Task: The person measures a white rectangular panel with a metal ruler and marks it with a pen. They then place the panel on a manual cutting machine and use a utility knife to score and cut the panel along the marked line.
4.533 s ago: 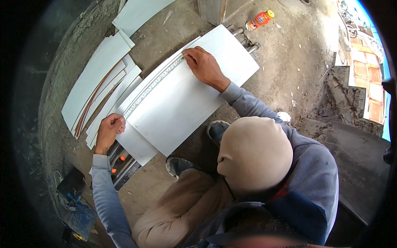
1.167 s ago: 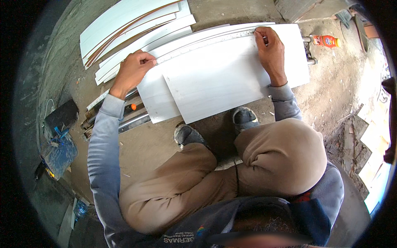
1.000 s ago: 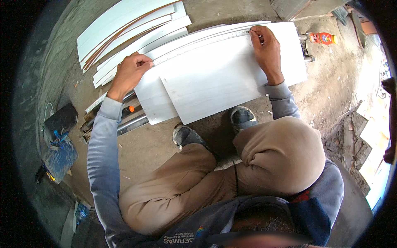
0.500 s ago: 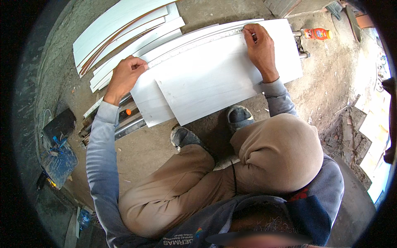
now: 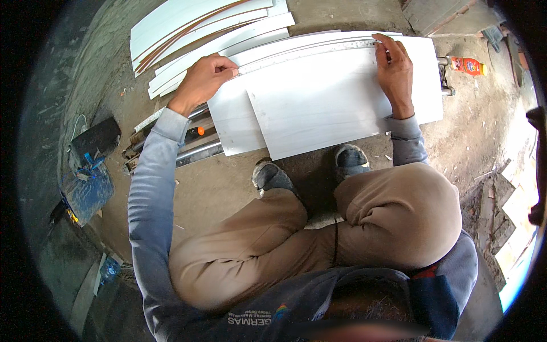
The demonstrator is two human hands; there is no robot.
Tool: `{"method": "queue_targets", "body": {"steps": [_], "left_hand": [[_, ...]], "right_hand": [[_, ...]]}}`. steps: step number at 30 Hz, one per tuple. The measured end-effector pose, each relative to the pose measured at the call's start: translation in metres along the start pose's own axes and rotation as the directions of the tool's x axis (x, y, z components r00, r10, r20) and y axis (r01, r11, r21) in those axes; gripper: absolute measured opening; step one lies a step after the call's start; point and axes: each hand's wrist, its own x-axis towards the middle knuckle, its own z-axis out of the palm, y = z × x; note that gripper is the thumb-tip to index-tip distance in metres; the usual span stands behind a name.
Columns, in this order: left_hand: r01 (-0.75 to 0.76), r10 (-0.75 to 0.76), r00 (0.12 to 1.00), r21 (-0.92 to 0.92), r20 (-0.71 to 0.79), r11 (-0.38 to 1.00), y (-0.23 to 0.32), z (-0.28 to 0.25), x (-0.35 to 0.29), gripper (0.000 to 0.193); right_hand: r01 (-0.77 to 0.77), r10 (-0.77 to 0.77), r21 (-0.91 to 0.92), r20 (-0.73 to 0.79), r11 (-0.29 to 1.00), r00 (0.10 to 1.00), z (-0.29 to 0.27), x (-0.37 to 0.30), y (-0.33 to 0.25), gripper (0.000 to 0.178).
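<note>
A long, narrow, pale ruler (image 5: pixel 305 55) with fine markings lies along the far part of white boards (image 5: pixel 325 100) stacked overlapping in front of me. My left hand (image 5: pixel 204 81) pinches its left end between thumb and fingers at the board's left edge. Near its other end, my right hand (image 5: pixel 395 74) bends over the board, with index finger and thumb closed about the ruler. The palm is raised off the board. Under the boards sits a metal-railed frame (image 5: pixel 199 151), showing at left and right, with an orange-ended tool (image 5: pixel 198 131) on it.
More white panels and thin brown-edged strips (image 5: pixel 211 28) lie at the far left. A red bottle with a yellow cap (image 5: pixel 468 65) lies right of the frame. A dark bag-like item (image 5: pixel 91 182) rests on the left floor. My shoes (image 5: pixel 350 158) stand just before the boards.
The whole scene has shifted right in the picture as my view moved. Both hands stay at about the same places on the ruler and boards.
</note>
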Motion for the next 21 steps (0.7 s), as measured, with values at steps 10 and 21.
{"method": "queue_targets", "body": {"steps": [10,21], "left_hand": [[0.005,-0.005,0.999,0.008,0.037,1.0,0.0021,-0.0044,-0.0009,0.029],[-0.037,0.037,0.999,-0.062,-0.003,0.997,-0.0014,-0.0004,-0.001,0.024]], "right_hand": [[-0.008,0.008,0.007,-0.007,1.0,1.0,-0.0018,0.0036,0.001,0.02],[0.017,-0.016,0.028,-0.029,0.999,0.999,-0.0033,0.0059,0.0032,0.018]]}}
